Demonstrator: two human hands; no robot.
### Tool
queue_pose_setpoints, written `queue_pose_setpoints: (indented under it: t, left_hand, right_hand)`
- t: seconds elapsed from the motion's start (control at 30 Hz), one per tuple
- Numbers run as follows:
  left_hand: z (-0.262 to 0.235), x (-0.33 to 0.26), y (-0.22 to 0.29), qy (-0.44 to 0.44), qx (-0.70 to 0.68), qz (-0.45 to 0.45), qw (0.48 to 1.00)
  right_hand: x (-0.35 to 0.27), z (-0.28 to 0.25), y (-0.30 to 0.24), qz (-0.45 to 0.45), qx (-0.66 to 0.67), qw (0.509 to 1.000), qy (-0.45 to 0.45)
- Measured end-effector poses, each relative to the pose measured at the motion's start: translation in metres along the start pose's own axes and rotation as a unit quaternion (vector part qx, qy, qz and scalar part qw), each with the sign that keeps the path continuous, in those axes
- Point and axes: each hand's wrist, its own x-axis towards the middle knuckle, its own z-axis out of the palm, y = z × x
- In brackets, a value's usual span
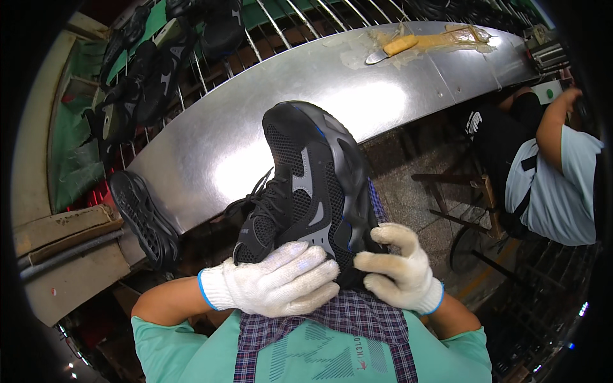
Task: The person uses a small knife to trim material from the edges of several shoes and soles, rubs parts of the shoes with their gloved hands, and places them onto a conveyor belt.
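Observation:
A black sneaker (303,185) with grey trim and mesh panels lies on its side between my gloved hands, toe pointing away from me. My left hand (284,279), in a white knit glove with a blue cuff, wraps over the heel and collar of the upper. On the sole side, my right hand (399,265) curls its fingers at the heel end of the thick black sole (348,185). The laces hang loose on the left. Behind the hands is a plaid apron (345,319).
A black shoe sole (143,217) lies at the left end of the curved metal bench (204,140). A yellow-handled spatula (393,48) rests in dried glue at the back. Beyond run metal bars with several shoes (153,70). A seated person (543,166) is at the right beside a wooden stool (485,198).

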Motion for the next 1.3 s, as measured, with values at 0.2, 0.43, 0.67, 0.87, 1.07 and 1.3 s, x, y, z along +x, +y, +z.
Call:
queue_pose_setpoints:
  t: [0.2, 0.43, 0.67, 0.87, 1.07, 1.3]
  left_hand:
    - [-0.001, 0.019, -0.002, -0.015, 0.009, 0.004, 1.0]
    - [0.014, -0.002, 0.001, -0.009, 0.037, 0.018, 0.999]
    - [0.021, -0.004, -0.001, -0.005, 0.052, 0.021, 0.998]
    - [0.022, -0.013, -0.001, -0.013, 0.082, 0.024, 0.996]
    - [0.024, -0.027, 0.0, 0.019, 0.071, 0.012, 0.997]
    - [0.02, -0.017, -0.003, 0.013, 0.044, -0.002, 0.999]
  right_hand:
    - [0.029, -0.001, 0.018, 0.192, 0.182, 0.964, 0.022]
    - [0.058, -0.001, 0.038, 0.291, 0.303, 0.896, -0.147]
    - [0.058, 0.033, 0.039, 0.175, 0.087, 0.981, -0.001]
    - [0.084, 0.034, 0.053, 0.211, 0.143, 0.966, -0.052]
    - [0.098, 0.037, 0.058, 0.222, 0.257, 0.934, -0.11]
    - [0.121, 0.022, 0.03, 0.242, 0.088, 0.956, -0.143]
